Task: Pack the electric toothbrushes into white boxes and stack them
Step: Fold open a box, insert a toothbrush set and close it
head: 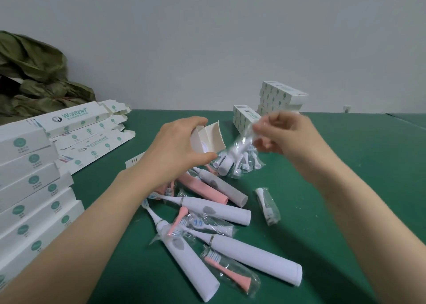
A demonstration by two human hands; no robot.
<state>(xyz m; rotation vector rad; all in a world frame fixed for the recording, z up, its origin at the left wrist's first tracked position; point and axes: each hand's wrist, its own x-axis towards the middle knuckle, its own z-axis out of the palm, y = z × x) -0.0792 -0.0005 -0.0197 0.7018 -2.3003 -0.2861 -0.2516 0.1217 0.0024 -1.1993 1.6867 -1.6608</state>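
My left hand (177,147) grips a white box (208,140) by its open end, flap up, above the green table (345,177). Just right of it my right hand (283,133) pinches a clear plastic bag with brush heads (242,142), blurred by motion, close to the box mouth. Below lie several white electric toothbrushes (221,209) and a pink one (202,187), mixed with bagged pink and white brush heads (227,272). A bag of spare heads (244,165) lies under the hands.
Flat and folded white boxes (34,188) are piled along the left edge. A stack of closed boxes (281,98) stands at the back by the wall, with a lower one (244,118) in front. Green fabric (34,78) lies far left. One bagged head (267,205) lies alone at the right.
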